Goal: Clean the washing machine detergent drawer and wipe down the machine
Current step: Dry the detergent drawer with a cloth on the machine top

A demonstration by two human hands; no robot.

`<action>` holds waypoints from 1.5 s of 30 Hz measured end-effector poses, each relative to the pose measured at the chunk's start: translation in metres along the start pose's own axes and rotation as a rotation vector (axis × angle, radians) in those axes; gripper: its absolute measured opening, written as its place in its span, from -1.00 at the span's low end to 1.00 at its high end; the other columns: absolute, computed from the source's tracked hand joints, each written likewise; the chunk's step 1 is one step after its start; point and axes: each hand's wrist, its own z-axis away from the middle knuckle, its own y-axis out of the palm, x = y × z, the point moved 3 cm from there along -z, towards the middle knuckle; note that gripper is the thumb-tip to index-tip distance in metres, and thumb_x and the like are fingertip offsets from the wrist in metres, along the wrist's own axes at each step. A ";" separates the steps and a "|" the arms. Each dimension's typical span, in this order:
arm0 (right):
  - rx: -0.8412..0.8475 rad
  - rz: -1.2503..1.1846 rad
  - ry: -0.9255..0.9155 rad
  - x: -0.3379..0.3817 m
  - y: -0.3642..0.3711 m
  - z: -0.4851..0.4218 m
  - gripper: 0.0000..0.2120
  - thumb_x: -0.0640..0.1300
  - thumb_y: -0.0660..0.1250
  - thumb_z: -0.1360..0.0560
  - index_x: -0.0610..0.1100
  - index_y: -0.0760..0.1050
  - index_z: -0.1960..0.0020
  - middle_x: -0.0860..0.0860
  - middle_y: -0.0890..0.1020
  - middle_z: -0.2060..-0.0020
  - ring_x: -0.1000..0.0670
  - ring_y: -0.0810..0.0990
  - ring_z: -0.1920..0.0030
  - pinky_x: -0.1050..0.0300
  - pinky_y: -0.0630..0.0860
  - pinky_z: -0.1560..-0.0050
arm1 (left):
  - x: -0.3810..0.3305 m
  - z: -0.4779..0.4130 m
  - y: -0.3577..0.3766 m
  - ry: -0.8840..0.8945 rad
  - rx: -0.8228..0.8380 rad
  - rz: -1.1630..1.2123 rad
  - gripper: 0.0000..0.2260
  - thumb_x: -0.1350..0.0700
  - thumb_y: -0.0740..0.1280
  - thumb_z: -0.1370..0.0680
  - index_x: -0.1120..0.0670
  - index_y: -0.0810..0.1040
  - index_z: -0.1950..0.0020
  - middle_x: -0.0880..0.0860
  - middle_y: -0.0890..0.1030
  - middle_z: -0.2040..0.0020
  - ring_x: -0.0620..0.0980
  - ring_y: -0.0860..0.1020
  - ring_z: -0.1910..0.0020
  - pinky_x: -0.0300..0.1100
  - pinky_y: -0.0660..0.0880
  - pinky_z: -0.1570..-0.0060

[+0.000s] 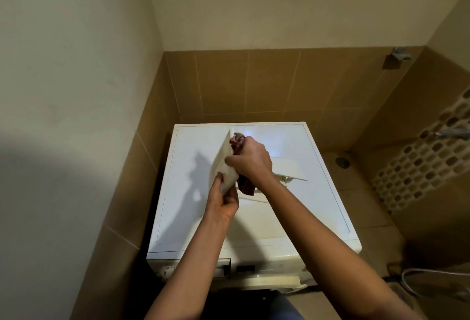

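From the head camera, a person stands at the washing machine (pixel 292 218). The left hand (pixel 223 202) has its grip tight round the low end of a white drawer part (pixel 220 164). That part is held up on its edge, tilted, above the top of the machine. The right hand (pixel 250 159) has its grip bunched round a dark red cloth (pixel 237 143) and presses it on the right side of the part.

The part is held at one end only. A hard rub could twist it out of the left grip, and it might drop on the machine or the floor. If it is wet or soapy, it would slip more easily. Too big a push might bend thin plastic.

A flat white piece (pixel 288 168) lies on the machine's top, just beside the right wrist. A wide arm move could knock it off. The drawer slot (pixel 226 267) at the front looks open. A tap (pixel 452 132), a floor drain (pixel 342 161) and a hose (pixel 419 276) are on the right, well apart from the hands. Walls stand close on the left and behind.
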 end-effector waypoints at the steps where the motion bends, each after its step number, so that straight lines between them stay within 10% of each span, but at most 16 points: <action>1: -0.029 -0.077 -0.008 -0.004 -0.006 0.000 -0.70 -0.05 0.41 -0.34 -0.12 0.38 0.03 0.01 0.50 0.21 -0.07 0.51 0.16 0.11 0.39 0.26 | -0.002 -0.001 0.005 0.030 0.027 0.007 -0.80 0.09 0.34 -0.57 0.16 0.57 -0.13 0.09 0.68 0.09 -0.07 0.65 0.13 -0.26 0.59 0.11; 10: -0.024 -0.946 0.033 -0.056 -0.008 0.013 -0.67 -0.29 0.46 -0.37 -0.23 0.48 -0.10 -0.10 0.68 0.02 -0.09 0.67 0.03 0.05 0.61 0.11 | -0.038 0.007 0.046 0.188 0.175 -0.206 -0.63 -0.17 0.27 -0.55 0.06 0.50 -0.23 0.12 0.65 -0.04 0.08 0.62 -0.03 0.01 0.58 0.04; 23: 0.097 -0.923 0.220 -0.097 0.036 0.041 -0.69 -0.04 0.51 -0.38 -0.17 0.49 0.02 -0.07 0.68 0.21 -0.01 0.65 0.29 0.26 0.39 0.47 | -0.039 -0.019 0.025 0.267 0.040 -0.706 -0.62 -0.17 0.27 -0.56 0.08 0.48 -0.22 0.10 0.65 -0.06 0.10 0.62 -0.01 0.07 0.55 -0.09; 29: 0.097 -1.005 0.379 -0.134 0.019 0.037 -0.62 -0.04 0.47 -0.35 -0.30 0.58 -0.02 -0.26 0.67 0.09 -0.21 0.63 0.17 -0.03 0.45 0.16 | -0.063 -0.024 0.032 0.193 0.044 -0.903 -0.71 -0.12 0.34 -0.54 0.10 0.54 -0.05 0.11 0.66 0.01 0.10 0.63 0.02 -0.02 0.56 0.00; 33: -0.102 -1.094 0.461 -0.157 -0.010 0.019 -0.67 -0.12 0.40 -0.29 -0.29 0.55 0.02 -0.26 0.61 0.12 -0.15 0.59 0.24 0.10 0.47 0.29 | -0.072 -0.025 0.036 0.155 0.091 -1.072 -0.63 -0.17 0.34 -0.51 0.11 0.53 -0.10 0.12 0.66 -0.04 0.10 0.62 0.00 -0.03 0.54 -0.01; 39: -0.304 -0.898 0.140 -0.115 -0.054 -0.003 -0.84 -0.23 0.30 -0.48 -0.04 0.51 -0.02 -0.04 0.59 0.12 -0.06 0.55 0.03 0.12 0.51 0.17 | -0.067 -0.026 0.045 0.172 0.074 -1.240 -0.44 -0.33 0.19 -0.52 0.12 0.51 -0.21 0.12 0.64 -0.08 0.11 0.62 -0.04 0.02 0.55 -0.11; 45: -0.039 -0.111 -0.507 -0.054 -0.023 0.018 -0.79 -0.16 0.30 -0.41 -0.05 0.61 -0.01 0.20 0.62 0.06 0.28 0.46 0.08 0.31 0.40 0.01 | -0.060 -0.028 0.051 0.210 0.056 -1.267 -0.39 -0.34 0.00 -0.57 0.14 0.50 -0.20 0.16 0.64 -0.06 0.16 0.63 -0.02 0.11 0.56 -0.11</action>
